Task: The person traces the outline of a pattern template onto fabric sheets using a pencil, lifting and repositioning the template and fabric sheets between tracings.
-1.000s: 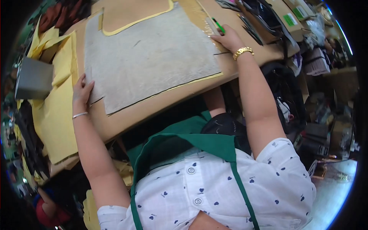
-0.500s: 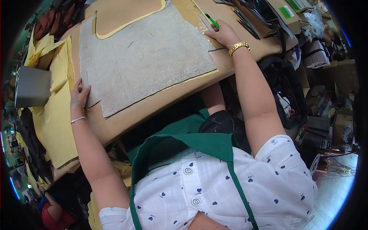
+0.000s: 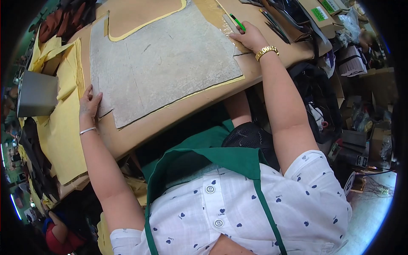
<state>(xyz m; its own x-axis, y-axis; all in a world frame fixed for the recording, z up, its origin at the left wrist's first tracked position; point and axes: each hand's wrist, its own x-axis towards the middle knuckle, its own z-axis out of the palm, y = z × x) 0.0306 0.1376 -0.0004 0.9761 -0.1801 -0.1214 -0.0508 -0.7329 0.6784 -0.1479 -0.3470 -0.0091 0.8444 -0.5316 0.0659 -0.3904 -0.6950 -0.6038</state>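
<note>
A large grey pattern board (image 3: 165, 68) with a curved cut-out at its far side lies on the tan table surface. Yellow material (image 3: 217, 86) shows as a strip beneath its near edge. My left hand (image 3: 90, 104) rests at the board's left edge, thumb and fingers spread, holding nothing. At the far right corner, my right hand (image 3: 251, 38) grips a slim green pen (image 3: 238, 23) with a dark end, which points up and away. The fingertips of that hand reach to the board's right side, beside shiny clear tape (image 3: 225, 26).
Folded yellow sheets (image 3: 63, 144) hang over the table's left side, next to a grey metal box (image 3: 38, 93). Several dark pens (image 3: 275, 27) lie at the far right near a brown case (image 3: 293, 25). A black bag (image 3: 316, 97) and boxes stand to the right.
The whole view has shifted very slightly. Both hands keep their places at the board's edges, and the pen stays in my right hand.
</note>
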